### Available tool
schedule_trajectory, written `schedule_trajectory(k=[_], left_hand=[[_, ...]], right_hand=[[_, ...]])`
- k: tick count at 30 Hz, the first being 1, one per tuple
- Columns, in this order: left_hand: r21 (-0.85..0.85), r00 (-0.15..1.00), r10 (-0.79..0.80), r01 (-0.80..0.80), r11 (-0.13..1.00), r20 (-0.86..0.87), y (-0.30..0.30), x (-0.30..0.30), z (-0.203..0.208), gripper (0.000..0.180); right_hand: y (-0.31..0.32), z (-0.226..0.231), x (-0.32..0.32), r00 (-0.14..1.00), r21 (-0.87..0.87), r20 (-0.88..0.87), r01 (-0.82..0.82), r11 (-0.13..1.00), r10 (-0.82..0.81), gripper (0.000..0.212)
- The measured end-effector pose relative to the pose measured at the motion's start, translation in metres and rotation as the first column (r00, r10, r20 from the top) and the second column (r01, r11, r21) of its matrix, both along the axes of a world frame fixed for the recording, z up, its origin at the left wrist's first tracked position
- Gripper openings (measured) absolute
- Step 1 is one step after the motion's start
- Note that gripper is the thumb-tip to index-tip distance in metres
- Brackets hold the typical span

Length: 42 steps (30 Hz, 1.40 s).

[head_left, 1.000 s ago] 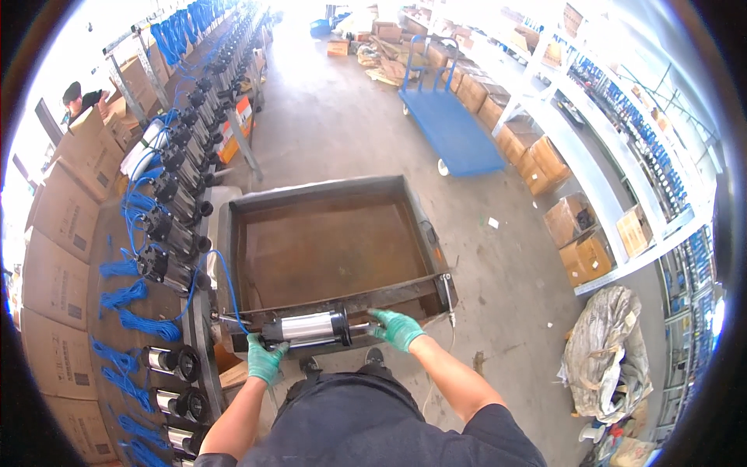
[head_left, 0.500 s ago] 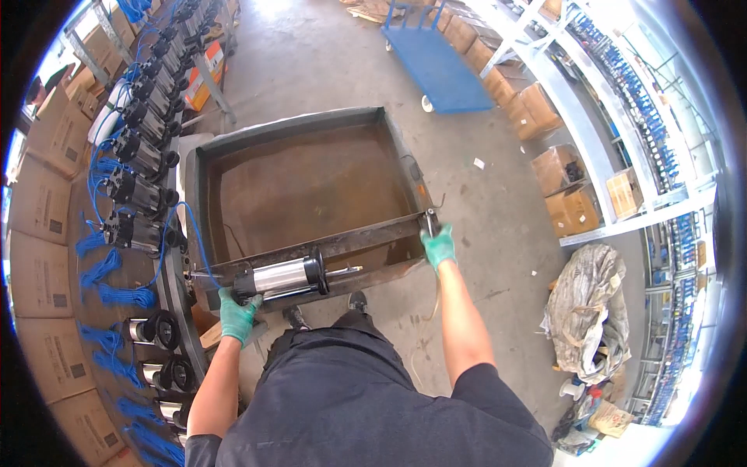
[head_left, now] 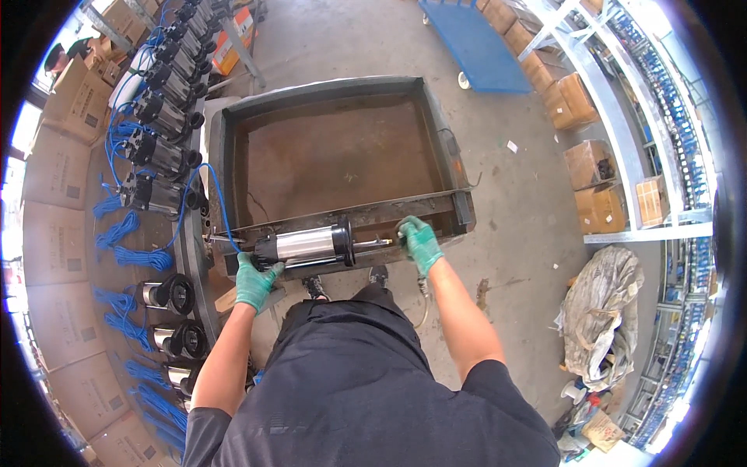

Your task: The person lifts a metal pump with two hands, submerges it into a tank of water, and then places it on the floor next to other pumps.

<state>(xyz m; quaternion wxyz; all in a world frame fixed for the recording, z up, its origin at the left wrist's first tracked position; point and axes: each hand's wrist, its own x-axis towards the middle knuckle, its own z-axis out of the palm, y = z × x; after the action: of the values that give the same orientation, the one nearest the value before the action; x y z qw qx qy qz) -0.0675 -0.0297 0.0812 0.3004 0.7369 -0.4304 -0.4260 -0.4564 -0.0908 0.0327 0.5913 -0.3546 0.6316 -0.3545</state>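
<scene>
A submersible pump [head_left: 305, 244], with a silver cylinder body and black ends, lies across the near ledge of a metal water tank [head_left: 327, 208]. My left hand [head_left: 258, 282], in a green glove, grips the black left end of it. From that end a blue cable [head_left: 221, 204] loops up to the left. A thin metal fitting [head_left: 373, 244] sticks out of the pump's right end. Close to its tip is my gloved right hand [head_left: 422, 244], fingers curled round something I cannot make out. A thin hose [head_left: 423, 289] hangs below that hand.
Several similar pumps [head_left: 159, 152] line the bench on the left, with coiled blue cables [head_left: 117, 230] and stacked cartons [head_left: 62, 241] beyond. A blue platform cart [head_left: 482, 50] stands far off. At right are shelving [head_left: 622, 93], boxes [head_left: 595, 210] and a crumpled sack [head_left: 599, 311].
My right hand has moved left from the tank's near right corner to the pump's fitting. My left hand stays at the pump's left end. The whole view has shifted.
</scene>
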Motion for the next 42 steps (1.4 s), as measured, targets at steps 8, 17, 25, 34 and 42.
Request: schedule_trajectory(k=[8, 17, 25, 34, 42], left_hand=[[-0.005, 0.999, -0.004, 0.004, 1.0, 0.033, -0.003, 0.001, 0.01, 0.066], [0.098, 0.988, -0.047, 0.033, 0.995, 0.149, -0.007, -0.001, 0.02, 0.071], [-0.024, 0.981, -0.05, 0.056, 0.998, 0.189, -0.003, 0.012, -0.001, 0.067], [-0.019, 0.983, -0.029, 0.033, 0.999, 0.182, -0.004, 0.013, -0.011, 0.071], [-0.064, 0.994, -0.042, 0.048, 0.997, 0.098, 0.0, 0.016, -0.022, 0.072]], right_hand=[[0.012, 0.014, 0.022, 0.959, 0.172, 0.262, 0.064, 0.983, -0.108, 0.023], [0.012, 0.006, 0.033, 0.966, 0.145, 0.199, 0.138, 0.98, -0.166, 0.027], [0.01, 0.005, 0.037, 0.966, 0.158, 0.199, 0.136, 0.978, -0.167, 0.026], [0.007, 0.002, 0.039, 0.961, 0.2, 0.162, 0.192, 0.961, -0.226, 0.026], [0.012, -0.006, -0.037, 0.986, -0.17, -0.131, -0.125, 0.978, 0.103, 0.025]])
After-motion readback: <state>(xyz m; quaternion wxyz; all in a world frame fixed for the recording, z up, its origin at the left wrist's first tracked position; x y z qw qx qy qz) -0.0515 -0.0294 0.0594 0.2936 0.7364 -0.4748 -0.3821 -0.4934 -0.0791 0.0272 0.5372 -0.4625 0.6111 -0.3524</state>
